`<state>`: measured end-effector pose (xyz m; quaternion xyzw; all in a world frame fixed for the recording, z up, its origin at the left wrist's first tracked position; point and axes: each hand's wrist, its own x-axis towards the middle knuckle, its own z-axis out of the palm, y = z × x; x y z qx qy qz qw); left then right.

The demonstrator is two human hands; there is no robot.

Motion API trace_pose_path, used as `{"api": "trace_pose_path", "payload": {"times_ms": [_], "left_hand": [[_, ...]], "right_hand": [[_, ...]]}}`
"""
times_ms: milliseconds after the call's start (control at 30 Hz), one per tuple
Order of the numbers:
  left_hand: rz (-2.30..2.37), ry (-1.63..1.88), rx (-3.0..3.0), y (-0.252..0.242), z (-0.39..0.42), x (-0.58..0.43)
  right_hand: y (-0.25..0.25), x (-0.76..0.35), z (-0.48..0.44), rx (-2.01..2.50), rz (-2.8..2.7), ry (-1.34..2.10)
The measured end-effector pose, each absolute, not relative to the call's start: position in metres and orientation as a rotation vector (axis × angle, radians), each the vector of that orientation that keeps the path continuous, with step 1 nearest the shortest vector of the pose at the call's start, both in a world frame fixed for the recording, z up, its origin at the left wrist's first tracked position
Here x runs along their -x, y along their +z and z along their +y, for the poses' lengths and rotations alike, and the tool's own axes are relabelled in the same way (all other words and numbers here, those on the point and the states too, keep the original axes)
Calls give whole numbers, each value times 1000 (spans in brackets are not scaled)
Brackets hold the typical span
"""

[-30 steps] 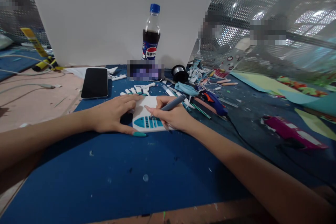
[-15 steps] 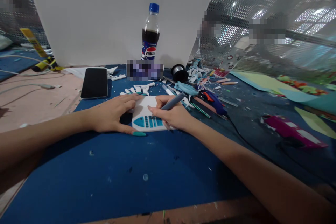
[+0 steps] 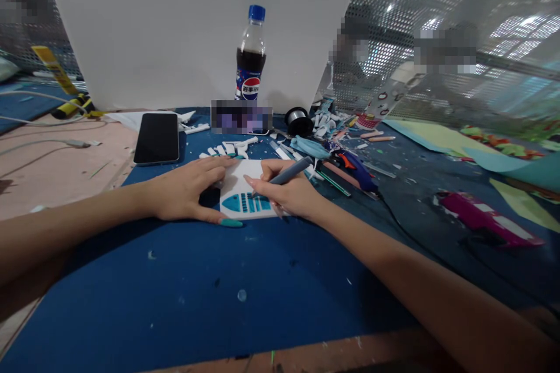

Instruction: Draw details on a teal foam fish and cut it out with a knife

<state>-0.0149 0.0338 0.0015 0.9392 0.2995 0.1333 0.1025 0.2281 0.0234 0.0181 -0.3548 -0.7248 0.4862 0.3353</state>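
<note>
Blue mat [image 3: 184, 280] as work surface, white board [image 3: 157, 29] standing behind its far edge. White card [image 3: 238, 178] lies mid-mat, nearer the far edge than the near one, blue striped shape [image 3: 231, 203] on it. Left hand [image 3: 192, 189] spread, thumb and fingers apart, at the card's left edge. Right hand [image 3: 293, 189] clamped on grey pen [image 3: 289, 172], tip down at the shape. Black phone [image 3: 157, 139] by mat's far left corner; cola bottle [image 3: 251, 61] upright at far edge.
</note>
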Motion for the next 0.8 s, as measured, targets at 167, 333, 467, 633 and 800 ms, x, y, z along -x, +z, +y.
{"api": "trace_pose_path", "payload": {"times_ms": [167,333,467,633,800], "left_hand": [[909,343,-2754,5,33,14],[920,365,-2765,0,35,16],[902,381,-2768,-3,36,17],[876,416,-2777,-1,36,17],[863,385,-2767,-1,36,18]], "right_hand": [[18,-229,23,894,-1922,1327],[19,-229,24,876,-1930,1335],[21,-228,24,873,-1959,1295],[21,-227,24,934,-1964,1265],[18,-227,27,945,-2022,1078]]}}
